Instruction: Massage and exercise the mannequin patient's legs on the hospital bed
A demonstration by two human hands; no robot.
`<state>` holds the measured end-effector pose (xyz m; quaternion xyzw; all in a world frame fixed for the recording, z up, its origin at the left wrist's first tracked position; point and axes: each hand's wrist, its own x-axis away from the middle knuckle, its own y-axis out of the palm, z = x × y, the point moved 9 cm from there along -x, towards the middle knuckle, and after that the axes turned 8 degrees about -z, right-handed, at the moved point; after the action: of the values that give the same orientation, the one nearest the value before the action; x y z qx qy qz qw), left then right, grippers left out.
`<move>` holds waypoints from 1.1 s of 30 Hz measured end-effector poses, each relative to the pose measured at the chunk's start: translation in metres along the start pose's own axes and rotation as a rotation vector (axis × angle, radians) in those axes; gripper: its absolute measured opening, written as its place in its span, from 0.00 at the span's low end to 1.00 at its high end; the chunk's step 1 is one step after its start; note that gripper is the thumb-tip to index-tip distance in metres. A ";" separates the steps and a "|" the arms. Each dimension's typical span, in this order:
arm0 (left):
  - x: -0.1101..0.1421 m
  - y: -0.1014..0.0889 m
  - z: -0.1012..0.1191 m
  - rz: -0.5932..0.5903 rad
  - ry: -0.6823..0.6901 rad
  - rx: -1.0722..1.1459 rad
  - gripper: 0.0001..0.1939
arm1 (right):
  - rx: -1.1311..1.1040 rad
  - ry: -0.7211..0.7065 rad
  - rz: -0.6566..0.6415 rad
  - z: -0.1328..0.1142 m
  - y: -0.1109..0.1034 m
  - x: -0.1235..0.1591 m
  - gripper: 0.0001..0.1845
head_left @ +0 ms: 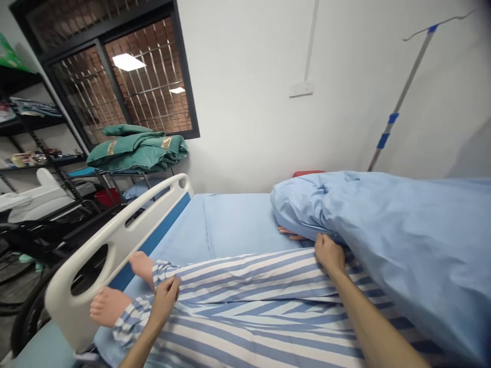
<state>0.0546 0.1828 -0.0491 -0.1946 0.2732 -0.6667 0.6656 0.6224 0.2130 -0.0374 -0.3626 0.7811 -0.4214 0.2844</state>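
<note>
A figure in blue-and-white striped pyjama trousers lies on a hospital bed, bare feet toward the white footboard. My left hand is closed, pinching the striped trouser cuff near the ankles. My right hand is closed on the striped fabric higher up, at the edge of the light blue quilt. The quilt covers the upper body. A pale hand peeks out from under the quilt.
The bed has a light blue sheet. Folded green blankets lie on a rack at the left, with dark shelves and a wheelchair nearby. An IV pole leans by the white wall. A barred window sits behind.
</note>
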 end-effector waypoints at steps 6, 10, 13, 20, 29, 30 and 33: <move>0.029 -0.016 -0.047 0.018 -0.067 -0.443 0.15 | -0.021 -0.031 -0.032 -0.023 -0.009 0.040 0.19; 0.029 -0.011 -0.049 0.009 -0.152 -0.644 0.12 | -0.177 -0.206 -0.043 -0.080 0.005 0.122 0.15; 0.028 -0.010 -0.049 -0.013 -0.170 -0.687 0.12 | -0.335 -0.423 -0.131 -0.151 0.031 0.202 0.15; 0.031 -0.011 -0.046 -0.016 -0.117 -0.678 0.14 | -0.389 -0.693 -0.289 -0.284 0.096 0.333 0.12; 0.047 -0.009 -0.031 0.045 0.055 -0.591 0.13 | -0.140 -0.679 -0.191 -0.290 0.128 0.347 0.12; 0.062 -0.005 -0.023 0.046 0.153 -0.569 0.13 | -0.149 -0.678 -0.191 -0.290 0.129 0.347 0.12; 0.113 0.012 -0.007 -0.030 0.411 -0.452 0.12 | -0.197 -0.641 -0.214 -0.287 0.130 0.343 0.13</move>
<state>0.0549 0.0713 -0.0737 -0.2032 0.5406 -0.6241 0.5262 0.1674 0.1157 -0.0582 -0.5819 0.6467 -0.2362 0.4329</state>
